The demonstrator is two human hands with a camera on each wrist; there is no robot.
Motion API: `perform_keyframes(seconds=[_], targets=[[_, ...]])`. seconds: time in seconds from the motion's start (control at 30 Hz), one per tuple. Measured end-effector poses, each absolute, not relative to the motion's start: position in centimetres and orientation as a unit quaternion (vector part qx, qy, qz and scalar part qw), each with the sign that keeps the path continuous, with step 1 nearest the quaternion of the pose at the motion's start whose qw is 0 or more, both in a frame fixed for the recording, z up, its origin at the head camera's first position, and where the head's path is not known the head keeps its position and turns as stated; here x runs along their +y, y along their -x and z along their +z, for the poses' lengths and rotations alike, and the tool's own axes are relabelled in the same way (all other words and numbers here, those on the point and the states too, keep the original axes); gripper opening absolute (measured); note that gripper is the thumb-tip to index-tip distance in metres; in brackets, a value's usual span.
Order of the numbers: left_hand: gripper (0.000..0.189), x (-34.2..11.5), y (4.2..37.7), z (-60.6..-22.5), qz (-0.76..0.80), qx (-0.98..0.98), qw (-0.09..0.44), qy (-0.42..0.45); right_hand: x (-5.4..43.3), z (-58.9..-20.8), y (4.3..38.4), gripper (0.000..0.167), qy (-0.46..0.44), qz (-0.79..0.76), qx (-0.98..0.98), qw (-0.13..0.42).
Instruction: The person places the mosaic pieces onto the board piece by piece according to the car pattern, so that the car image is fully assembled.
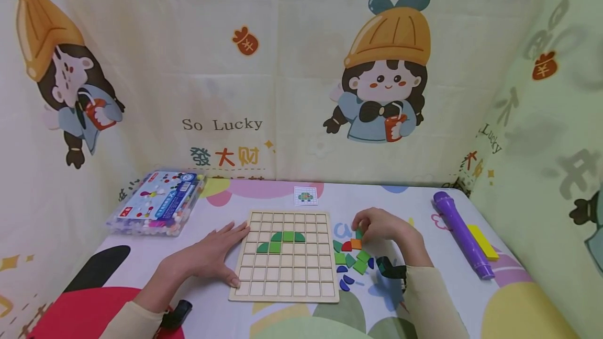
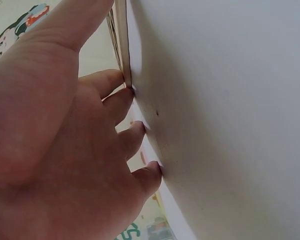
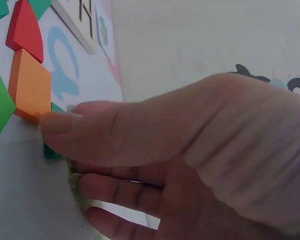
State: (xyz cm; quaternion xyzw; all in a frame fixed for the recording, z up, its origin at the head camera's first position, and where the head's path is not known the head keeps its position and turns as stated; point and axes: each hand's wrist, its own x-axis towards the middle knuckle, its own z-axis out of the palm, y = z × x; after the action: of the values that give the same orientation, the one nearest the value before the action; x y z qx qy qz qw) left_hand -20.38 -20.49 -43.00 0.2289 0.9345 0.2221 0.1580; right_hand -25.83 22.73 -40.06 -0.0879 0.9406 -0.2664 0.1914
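Note:
My left hand [image 1: 212,255] rests along the left edge of a wooden grid board [image 1: 286,275], fingers spread, thumb at its lower left corner. In the left wrist view, the fingertips [image 2: 152,172] touch the white tabletop. Green squares [image 1: 288,236] and dark green quarter-round pieces [image 1: 263,248] lie in the board's upper cells. Right of the board, my right hand [image 1: 383,225] pinches a dark green piece [image 3: 52,151] between thumb and index finger; the thumb partly hides it. An orange square [image 3: 32,87] and a red piece [image 3: 26,32] lie beside it.
Loose green squares [image 1: 361,266] and blue half-round pieces [image 1: 348,280] lie right of the board. A small pattern card [image 1: 305,196] lies behind it. A clear plastic case [image 1: 157,203] stands at the back left. At the right are a purple marker-like stick [image 1: 461,234] and yellow pad [image 1: 482,242].

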Motion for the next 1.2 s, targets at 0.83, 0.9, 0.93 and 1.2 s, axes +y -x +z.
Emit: perform_keyframes(seconds=[0.83, 0.9, 0.93, 1.2], targets=[[0.122, -20.8, 20.5, -43.2, 0.222, 0.934, 0.154, -0.233, 21.3, -40.9, 25.9, 0.013, 0.102, -0.238, 0.957, 0.133], [0.122, -20.8, 20.5, -43.2, 0.22, 0.934, 0.155, -0.233, 21.2, -41.0, 25.9, 0.012, 0.107, -0.242, 0.956, 0.131], [0.122, -20.8, 20.5, -43.2, 0.22, 0.934, 0.156, -0.233, 21.1, -41.0, 25.9, 0.011, 0.107, -0.243, 0.955, 0.132], [0.122, -20.5, 20.4, -43.0, 0.223, 0.935, 0.164, -0.222, 20.9, -40.9, 25.8, 0.016, 0.123, -0.253, 0.95, 0.137]])
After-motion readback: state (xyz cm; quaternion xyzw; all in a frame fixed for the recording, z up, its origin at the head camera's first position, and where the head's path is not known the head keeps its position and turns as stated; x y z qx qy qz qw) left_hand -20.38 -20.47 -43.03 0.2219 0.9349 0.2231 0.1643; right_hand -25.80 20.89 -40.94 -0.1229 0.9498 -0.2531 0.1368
